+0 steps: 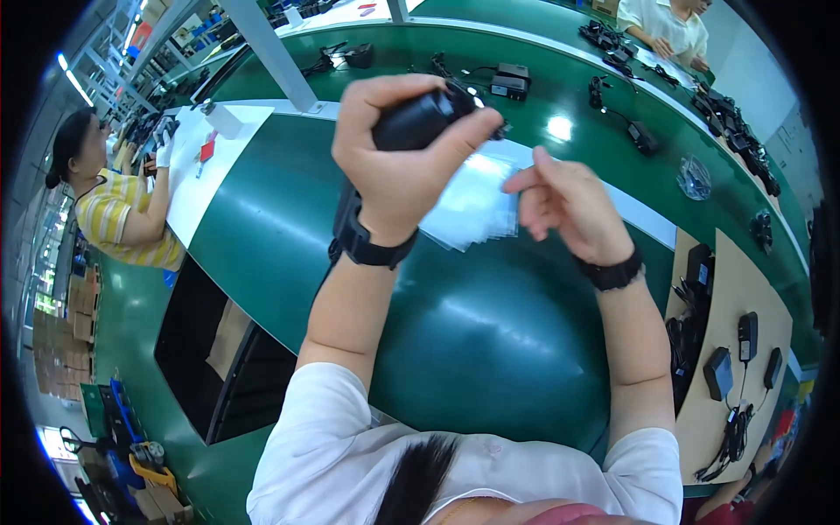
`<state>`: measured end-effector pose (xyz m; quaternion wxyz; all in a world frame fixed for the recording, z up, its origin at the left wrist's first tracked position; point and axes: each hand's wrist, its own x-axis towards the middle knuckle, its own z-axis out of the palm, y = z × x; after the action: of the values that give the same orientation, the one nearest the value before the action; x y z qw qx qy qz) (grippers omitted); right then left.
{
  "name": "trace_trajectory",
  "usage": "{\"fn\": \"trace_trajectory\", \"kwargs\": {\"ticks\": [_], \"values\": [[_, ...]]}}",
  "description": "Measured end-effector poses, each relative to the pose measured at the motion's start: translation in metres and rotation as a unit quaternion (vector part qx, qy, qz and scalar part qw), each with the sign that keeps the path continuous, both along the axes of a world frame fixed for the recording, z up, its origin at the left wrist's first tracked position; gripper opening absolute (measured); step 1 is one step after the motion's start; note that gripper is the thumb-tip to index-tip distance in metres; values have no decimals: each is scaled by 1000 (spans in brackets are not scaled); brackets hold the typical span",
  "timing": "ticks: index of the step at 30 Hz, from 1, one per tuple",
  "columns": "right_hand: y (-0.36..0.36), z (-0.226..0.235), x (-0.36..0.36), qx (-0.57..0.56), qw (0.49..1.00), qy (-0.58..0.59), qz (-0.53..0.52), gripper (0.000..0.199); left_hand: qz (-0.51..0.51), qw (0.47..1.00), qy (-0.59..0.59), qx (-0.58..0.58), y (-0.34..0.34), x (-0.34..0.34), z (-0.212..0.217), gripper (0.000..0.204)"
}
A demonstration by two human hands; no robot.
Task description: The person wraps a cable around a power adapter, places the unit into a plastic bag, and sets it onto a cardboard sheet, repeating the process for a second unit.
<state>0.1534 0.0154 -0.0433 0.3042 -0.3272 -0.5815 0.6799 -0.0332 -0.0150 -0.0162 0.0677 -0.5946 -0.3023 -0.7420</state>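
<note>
Left hand point(385, 179) is clamping black device point(409, 124); right hand point(577, 214) is hovering, nothing in grip.

Device is sitting up in the left fist, fingers and thumb wrapping it, above the far part of the green tabletop point(490, 350). Right hand's thumb and fingers are standing apart, just beside the stack of clear plastic bags point(472, 210); can't tell if it's touching. Bags are lying loosely fanned between both hands. Beyond the pale rail, a black adapter point(511, 81) is resting on a green surface. At right, cardboard point(763, 367) is carrying more corded adapters point(718, 374). Co-worker point(127, 210) in yellow stripes is working at left.
</note>
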Motion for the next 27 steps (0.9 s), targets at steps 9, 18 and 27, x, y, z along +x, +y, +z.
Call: {"fn": "trace_trajectory", "kwargs": {"ticks": [9, 18, 27], "values": [[2, -8, -10, -195, 919, 331, -91, 33, -204, 965, -79, -142, -4, 38, -22, 43], [-25, -5, -24, 84, 952, 257, -144, 39, -249, 888, -262, -284, 0, 40, -15, 35], [-10, -5, -22, 457, 865, 99, -180, 53, -346, 852, -335, -206, 14, 53, -18, 32]]}}
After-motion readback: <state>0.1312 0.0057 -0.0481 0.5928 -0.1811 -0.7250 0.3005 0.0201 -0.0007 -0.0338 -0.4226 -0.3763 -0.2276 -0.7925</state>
